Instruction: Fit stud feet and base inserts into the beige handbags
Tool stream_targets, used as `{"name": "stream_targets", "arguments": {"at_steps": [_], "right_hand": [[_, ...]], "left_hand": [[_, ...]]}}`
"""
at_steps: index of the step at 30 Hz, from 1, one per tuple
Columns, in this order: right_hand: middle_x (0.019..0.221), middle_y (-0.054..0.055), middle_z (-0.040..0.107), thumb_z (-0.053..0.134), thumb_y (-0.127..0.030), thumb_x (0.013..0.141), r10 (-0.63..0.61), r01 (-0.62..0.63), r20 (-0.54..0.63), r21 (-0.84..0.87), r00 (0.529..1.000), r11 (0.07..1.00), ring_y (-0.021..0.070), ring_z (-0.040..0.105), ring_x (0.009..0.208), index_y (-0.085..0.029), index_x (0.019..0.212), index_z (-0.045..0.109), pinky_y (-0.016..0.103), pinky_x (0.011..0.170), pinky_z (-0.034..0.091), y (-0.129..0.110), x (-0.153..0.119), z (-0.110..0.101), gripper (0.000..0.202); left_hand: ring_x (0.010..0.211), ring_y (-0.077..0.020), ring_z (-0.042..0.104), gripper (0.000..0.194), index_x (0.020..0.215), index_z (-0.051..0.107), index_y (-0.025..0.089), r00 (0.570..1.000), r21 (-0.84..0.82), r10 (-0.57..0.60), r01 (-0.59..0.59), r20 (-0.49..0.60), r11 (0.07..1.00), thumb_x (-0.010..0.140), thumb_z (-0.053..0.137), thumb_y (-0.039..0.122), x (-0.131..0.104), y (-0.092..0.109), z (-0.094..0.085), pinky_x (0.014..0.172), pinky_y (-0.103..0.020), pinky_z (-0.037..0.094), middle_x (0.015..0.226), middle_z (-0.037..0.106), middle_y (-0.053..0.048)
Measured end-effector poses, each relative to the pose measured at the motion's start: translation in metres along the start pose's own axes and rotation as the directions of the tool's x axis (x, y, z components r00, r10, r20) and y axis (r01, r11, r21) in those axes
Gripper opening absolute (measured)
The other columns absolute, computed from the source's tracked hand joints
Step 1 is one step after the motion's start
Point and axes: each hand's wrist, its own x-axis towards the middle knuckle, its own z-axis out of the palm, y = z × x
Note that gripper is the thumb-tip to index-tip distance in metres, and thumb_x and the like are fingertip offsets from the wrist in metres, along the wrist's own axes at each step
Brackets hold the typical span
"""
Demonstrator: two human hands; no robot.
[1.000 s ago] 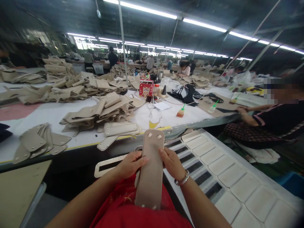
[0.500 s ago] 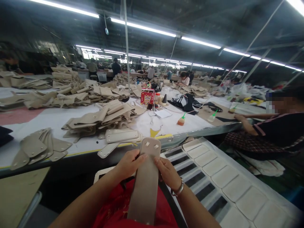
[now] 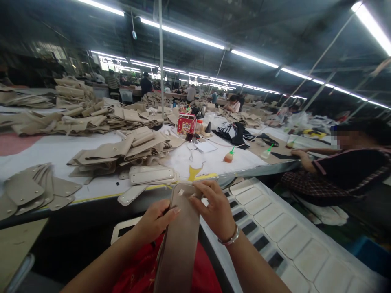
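Observation:
A long taupe leather-like strap piece (image 3: 180, 240) with a rounded far end lies over my lap, pointing away from me. Light metal-looking prongs or studs stand near that end; one shows, the other is under my fingers. My left hand (image 3: 157, 219) grips the strip's left edge, thumb on top. My right hand (image 3: 214, 205) pinches the far right corner, its thumb and fingers at the fitting there. Just beyond, on the table edge, are similar pale pieces with rivets (image 3: 152, 175) and a small yellow scrap (image 3: 194, 172).
Piles of beige pieces (image 3: 131, 148) cover the white table (image 3: 100, 142). A red patterned box (image 3: 186, 124) and a bottle with orange liquid (image 3: 229, 155) stand farther back. To the right, pale panels (image 3: 281, 221) lie in rows on a sheet. A co-worker (image 3: 342, 162) sits beyond them.
My right hand has moved up from the strap piece's right edge to its far corner, covering one fitting. My left hand still holds the left edge. The view has shifted slightly right.

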Motion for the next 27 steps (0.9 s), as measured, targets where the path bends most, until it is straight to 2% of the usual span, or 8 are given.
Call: {"name": "stream_targets", "arguments": {"at_steps": [5, 8, 10, 13, 16, 19, 23, 27], "right_hand": [[0.092, 0.006, 0.058, 0.058, -0.02, 0.082, -0.058, 0.058, -0.067, -0.009, 0.996, 0.998, 0.0176, 0.054, 0.088, -0.02, 0.091, 0.064, 0.033, 0.081, 0.046, -0.013, 0.001, 0.006, 0.01], [0.085, 0.004, 0.059, 0.058, -0.017, 0.082, -0.1, 0.099, 0.007, 0.065, 0.995, 0.993, 0.016, 0.053, 0.083, -0.02, 0.082, 0.061, 0.032, 0.079, 0.044, -0.02, 0.001, 0.005, 0.004], [0.085, 0.003, 0.058, 0.058, -0.017, 0.082, -0.124, 0.101, 0.117, 0.183, 0.985, 0.978, 0.0151, 0.053, 0.083, -0.019, 0.082, 0.06, 0.031, 0.078, 0.043, -0.019, 0.0, 0.007, 0.003], [0.083, 0.002, 0.055, 0.056, -0.02, 0.084, -0.095, 0.018, 0.178, 0.392, 0.979, 0.92, 0.0139, 0.053, 0.08, -0.019, 0.081, 0.056, 0.028, 0.073, 0.044, -0.011, -0.002, 0.016, 0.003], [0.081, 0.002, 0.053, 0.055, -0.02, 0.085, -0.061, -0.018, 0.159, 0.453, 0.985, 0.891, 0.0136, 0.052, 0.077, -0.019, 0.08, 0.054, 0.028, 0.07, 0.044, -0.009, -0.004, 0.026, 0.005], [0.086, 0.004, 0.056, 0.054, -0.016, 0.084, -0.151, 0.084, 0.178, 0.336, 0.972, 0.938, 0.0155, 0.052, 0.084, -0.019, 0.085, 0.056, 0.03, 0.076, 0.042, -0.024, -0.004, 0.028, 0.004], [0.086, 0.004, 0.057, 0.053, -0.01, 0.084, -0.303, 0.223, 0.283, 0.281, 0.91, 0.933, 0.0149, 0.049, 0.081, -0.018, 0.088, 0.054, 0.029, 0.073, 0.04, -0.049, -0.006, 0.021, 0.01], [0.085, 0.003, 0.058, 0.055, -0.01, 0.082, -0.367, 0.225, 0.435, 0.343, 0.823, 0.912, 0.0137, 0.048, 0.078, -0.018, 0.088, 0.053, 0.028, 0.071, 0.039, -0.052, -0.007, 0.014, 0.01]], "left_hand": [[0.064, -0.011, 0.041, 0.032, 0.068, 0.049, 0.015, 0.996, 0.015, 0.078, -0.077, -0.036, 0.997, 0.086, 0.046, 0.041, -0.007, -0.002, -0.009, 0.059, -0.022, 0.038, 0.067, 0.044, 0.001], [0.07, -0.0118, 0.047, 0.034, 0.063, 0.044, 0.015, 0.987, -0.155, 0.137, -0.148, -0.079, 0.977, 0.084, 0.049, 0.041, -0.003, -0.003, -0.018, 0.061, -0.023, 0.043, 0.077, 0.046, -0.002], [0.062, -0.0105, 0.05, 0.033, 0.072, 0.046, 0.017, 0.998, -0.406, 0.051, -0.065, -0.046, 0.911, 0.083, 0.047, 0.048, 0.008, -0.005, -0.025, 0.05, -0.022, 0.044, 0.08, 0.047, -0.001], [0.041, -0.0063, 0.043, 0.042, 0.104, 0.045, 0.024, 0.979, -0.628, -0.164, 0.202, 0.118, 0.752, 0.083, 0.039, 0.059, 0.032, -0.007, -0.039, 0.034, -0.019, 0.037, 0.077, 0.049, 0.002], [0.043, -0.0062, 0.046, 0.055, 0.126, 0.04, 0.029, 0.956, -0.467, -0.2, 0.28, 0.213, 0.839, 0.079, 0.046, 0.059, 0.052, -0.002, -0.056, 0.037, -0.019, 0.039, 0.081, 0.054, 0.002], [0.058, -0.0109, 0.054, 0.052, 0.115, 0.058, 0.024, 0.955, -0.1, -0.102, 0.134, 0.278, 0.986, 0.069, 0.065, 0.048, 0.059, 0.009, -0.071, 0.047, -0.019, 0.042, 0.086, 0.061, -0.001], [0.073, -0.0162, 0.057, 0.041, 0.099, 0.068, 0.021, 0.962, 0.13, 0.066, -0.103, 0.265, 0.986, 0.067, 0.068, 0.045, 0.055, 0.021, -0.082, 0.058, -0.021, 0.042, 0.089, 0.064, -0.002], [0.084, -0.0188, 0.056, 0.033, 0.097, 0.069, 0.02, 0.95, 0.187, 0.191, -0.24, 0.246, 0.953, 0.073, 0.063, 0.042, 0.046, 0.022, -0.082, 0.071, -0.022, 0.041, 0.089, 0.065, -0.003]]}}
